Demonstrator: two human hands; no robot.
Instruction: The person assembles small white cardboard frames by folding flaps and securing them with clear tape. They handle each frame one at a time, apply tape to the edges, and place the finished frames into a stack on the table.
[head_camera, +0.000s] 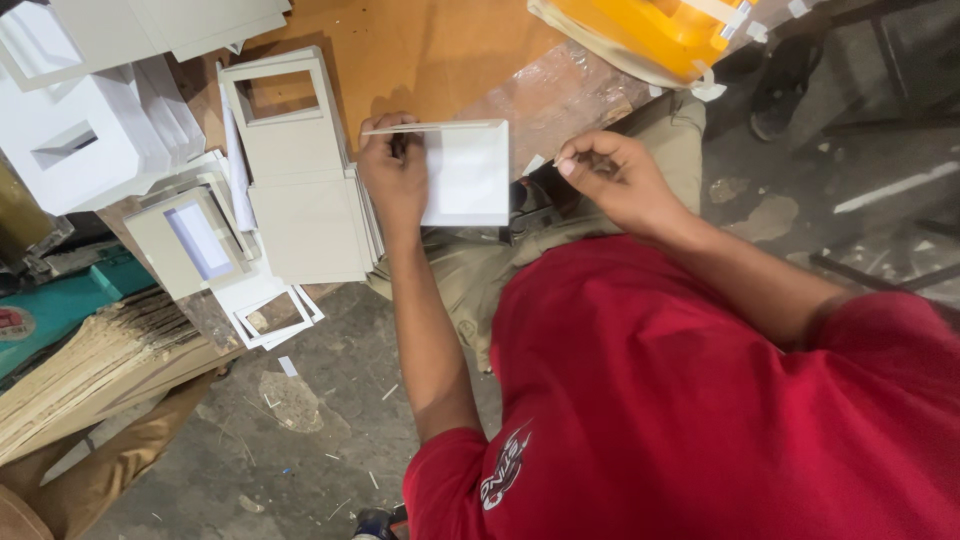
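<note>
My left hand (393, 178) grips a white folded card panel (468, 175) by its left edge and holds it upright over my lap. My right hand (612, 178) is just to the right of the panel, apart from it, with thumb and forefinger pinched on a small pale strip (561, 162); what the strip is cannot be told. Both hands hover in front of the orange-brown board (420, 50). A red shirt and khaki trousers fill the lower right.
A pile of grey-white card frames with window cut-outs (295, 170) lies left of my left hand. White card boxes (80, 130) stand at far left. A yellow object in a plastic bag (650, 30) sits at top right. Wooden strips (90, 370) lie on the concrete floor.
</note>
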